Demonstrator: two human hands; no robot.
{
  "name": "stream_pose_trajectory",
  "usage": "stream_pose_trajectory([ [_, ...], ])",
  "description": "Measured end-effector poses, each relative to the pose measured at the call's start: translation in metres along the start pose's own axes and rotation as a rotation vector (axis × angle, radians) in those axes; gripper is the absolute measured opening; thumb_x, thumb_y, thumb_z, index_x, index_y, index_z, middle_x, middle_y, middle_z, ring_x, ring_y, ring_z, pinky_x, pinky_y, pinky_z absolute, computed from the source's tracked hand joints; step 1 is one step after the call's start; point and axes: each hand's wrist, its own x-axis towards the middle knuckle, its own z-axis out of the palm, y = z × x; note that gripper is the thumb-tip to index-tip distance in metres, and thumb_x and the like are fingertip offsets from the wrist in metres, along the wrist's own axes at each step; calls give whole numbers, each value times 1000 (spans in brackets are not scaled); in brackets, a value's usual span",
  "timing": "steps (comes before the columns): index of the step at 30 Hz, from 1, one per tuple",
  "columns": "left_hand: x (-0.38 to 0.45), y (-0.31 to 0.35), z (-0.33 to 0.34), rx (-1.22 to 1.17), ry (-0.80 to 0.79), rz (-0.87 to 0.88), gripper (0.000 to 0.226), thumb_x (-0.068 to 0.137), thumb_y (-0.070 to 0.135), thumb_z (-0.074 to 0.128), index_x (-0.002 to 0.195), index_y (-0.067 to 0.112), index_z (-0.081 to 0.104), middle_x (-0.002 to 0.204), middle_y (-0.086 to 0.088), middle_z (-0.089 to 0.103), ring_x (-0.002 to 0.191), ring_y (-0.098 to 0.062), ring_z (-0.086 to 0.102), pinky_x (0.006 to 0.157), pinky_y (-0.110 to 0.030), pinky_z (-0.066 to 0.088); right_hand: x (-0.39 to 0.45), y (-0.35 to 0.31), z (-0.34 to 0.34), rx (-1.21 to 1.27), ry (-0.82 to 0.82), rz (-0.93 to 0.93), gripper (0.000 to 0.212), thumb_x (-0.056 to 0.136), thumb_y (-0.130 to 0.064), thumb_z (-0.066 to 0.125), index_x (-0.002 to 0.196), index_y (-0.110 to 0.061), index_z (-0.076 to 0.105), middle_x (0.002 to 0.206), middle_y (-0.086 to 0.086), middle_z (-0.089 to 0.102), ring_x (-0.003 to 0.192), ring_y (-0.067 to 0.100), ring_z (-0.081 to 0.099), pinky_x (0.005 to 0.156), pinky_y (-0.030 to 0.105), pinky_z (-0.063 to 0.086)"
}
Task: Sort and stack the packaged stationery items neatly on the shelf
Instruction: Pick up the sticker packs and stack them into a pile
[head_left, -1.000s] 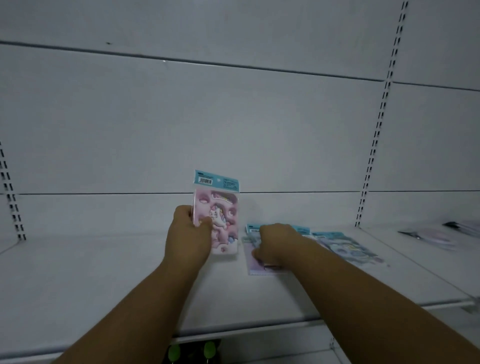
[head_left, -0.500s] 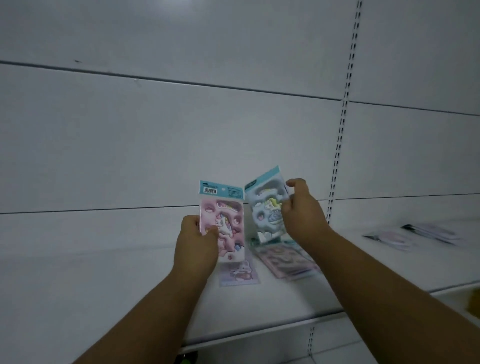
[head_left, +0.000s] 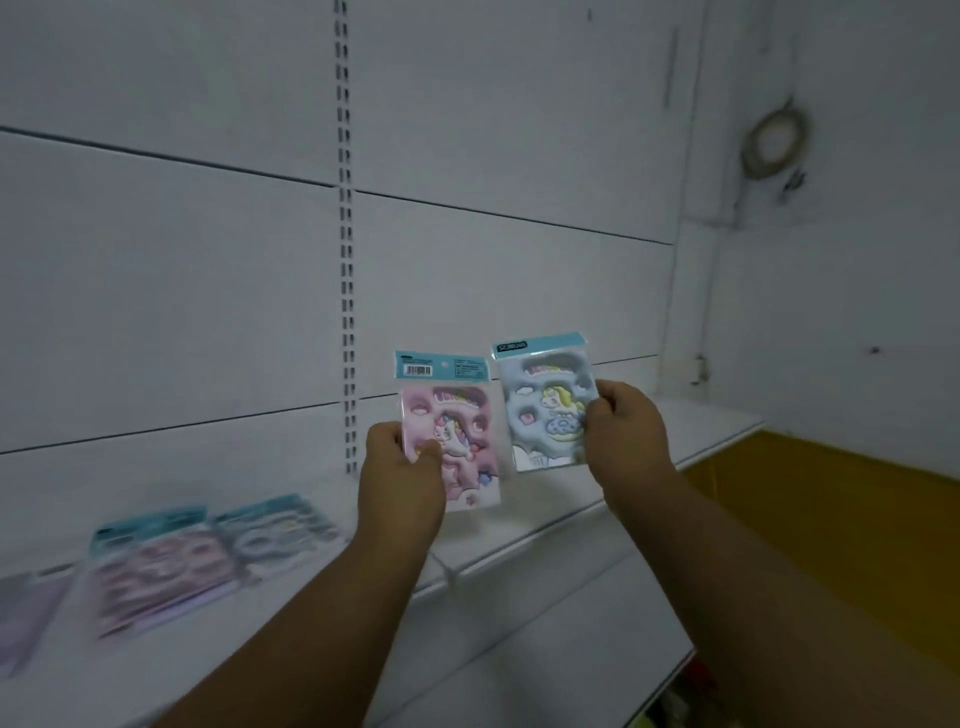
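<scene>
Shelf (head_left: 545, 525): we hold both packs up in the air over its white board; setting them down carelessly on the bare stretch under our hands would start a loose scatter instead of a stack.
Flat packs (head_left: 166, 566): they lie on the shelf well to the left of our left hand, blurred; we judge a hasty drop there could knock the rows askew.
Pink pack (head_left: 457, 441): upright, pinched at its lower left edge by our left hand (head_left: 402, 467); so small a hold on slick film could let it slide out.
Blue pack (head_left: 545, 405): upright, just beside the pink one, clamped at its right edge by our right hand (head_left: 626, 431); mixing the two colours would spoil the sort.
</scene>
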Motion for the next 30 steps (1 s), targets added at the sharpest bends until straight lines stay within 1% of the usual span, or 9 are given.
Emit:
stream_pose_trajectory([
  [2, -7, 4, 61, -35, -59, -17, 9, 97, 15, 54, 105, 17, 51, 93, 0, 63, 80, -13, 63, 64, -28, 50, 31, 26, -37, 25, 26, 60, 28, 95, -13, 41, 93, -11, 69, 88, 8, 74, 76, 20, 71, 71, 38, 61],
  [6, -8, 8, 167, -57, -168, -63, 11, 97, 15, 54, 107, 15, 51, 99, -6, 65, 85, -20, 65, 76, -36, 56, 91, 68, -92, 67, 47, 143, 27, 101, -23, 43, 103, -10, 66, 92, 6, 72, 70, 8, 69, 45, 13, 50],
  [8, -2, 6, 210, -52, -199, -67, 12, 97, 15, 53, 109, 15, 51, 98, -6, 64, 83, -19, 65, 70, -33, 55, 121, 88, -108, 68, 58, 154, 26, 101, -27, 44, 106, -12, 65, 93, 4, 70, 70, 6, 67, 43, 11, 47],
  [14, 50, -17, 317, -64, -242, -98, 15, 94, 13, 51, 109, 12, 53, 98, -10, 66, 85, -24, 67, 75, -38, 58, 213, 145, -119, 64, 117, 123, 22, 101, -27, 44, 99, -16, 63, 89, 2, 69, 72, 8, 67, 52, 17, 50],
  [18, 92, -30, 378, -56, -273, -142, 13, 97, 17, 49, 108, 12, 54, 96, -7, 67, 79, -20, 69, 63, -31, 56, 275, 176, -113, 124, 128, 188, 18, 100, -26, 47, 97, -16, 61, 85, -1, 67, 70, 9, 68, 44, 16, 51],
  [20, 110, -34, 402, -18, -283, -160, 10, 97, 17, 49, 106, 14, 53, 91, -4, 65, 74, -16, 67, 56, -28, 53, 305, 188, -109, 116, 104, 211, 18, 100, -26, 47, 97, -15, 62, 84, -1, 66, 71, 10, 68, 47, 18, 53],
  [23, 133, -43, 428, 58, -293, -187, 3, 94, 16, 55, 97, 17, 55, 89, -5, 67, 72, -18, 70, 63, -34, 60, 342, 206, -101, 131, 52, 218, 21, 99, -22, 47, 86, -18, 62, 84, 2, 68, 74, 15, 70, 61, 29, 60],
  [26, 150, -55, 445, 193, -292, -192, 10, 90, 16, 62, 85, 20, 54, 87, -6, 69, 72, -21, 72, 71, -41, 63, 377, 227, -86, 163, -1, 211, 30, 98, -19, 49, 71, -22, 61, 81, 6, 71, 77, 24, 73, 74, 44, 62],
  [30, 164, -69, 457, 336, -205, -225, 10, 87, 16, 65, 84, 15, 55, 87, -7, 70, 74, -21, 72, 70, -39, 63, 418, 252, -59, 196, -158, 166, 29, 95, -17, 50, 70, -18, 65, 80, 10, 73, 78, 30, 73, 75, 53, 59],
])
